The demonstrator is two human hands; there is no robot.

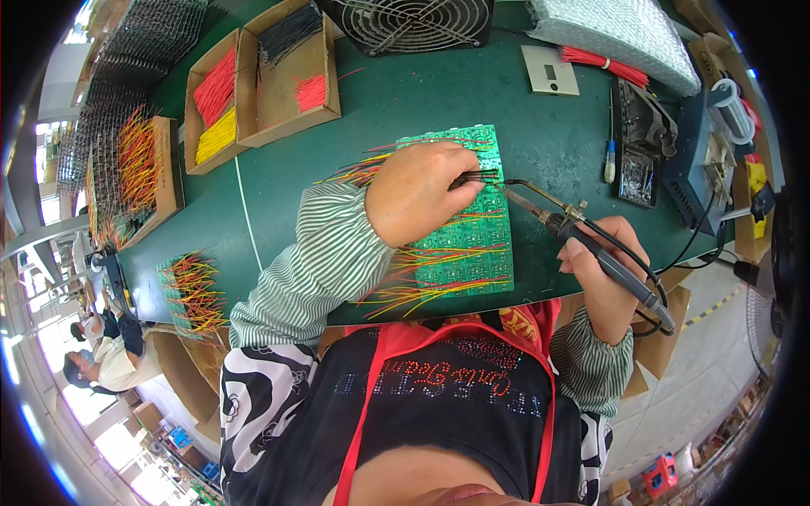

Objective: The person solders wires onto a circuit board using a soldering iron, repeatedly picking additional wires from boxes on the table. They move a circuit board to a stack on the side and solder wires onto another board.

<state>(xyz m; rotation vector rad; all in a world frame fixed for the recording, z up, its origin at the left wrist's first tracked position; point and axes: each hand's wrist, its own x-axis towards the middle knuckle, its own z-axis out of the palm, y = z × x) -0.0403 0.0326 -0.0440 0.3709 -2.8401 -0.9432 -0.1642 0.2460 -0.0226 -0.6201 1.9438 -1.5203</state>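
Observation:
A green circuit board panel (498, 236) lies on the bench in front of me, with rows of red and yellow wires (456, 255) attached and trailing off to its left. My left hand (422, 190) rests over the panel's upper part, its fingers closed on a few thin black wires (481, 174) whose ends point right. In my right hand (603, 295) is a soldering iron (620, 271) with a thin feed tube (537, 191) fixed along it. The iron's tip and the tube's end meet close to the black wire ends at the panel's right edge. Whether the tip touches the board, I cannot tell.
Cardboard boxes (245, 145) of red, yellow and black wires stand at the back left. Wired boards (192, 291) lie at the left. A fan (409, 24) stands at the back. To the right are a metal tray (639, 179), a blue soldering station (688, 181) and a solder spool (732, 110).

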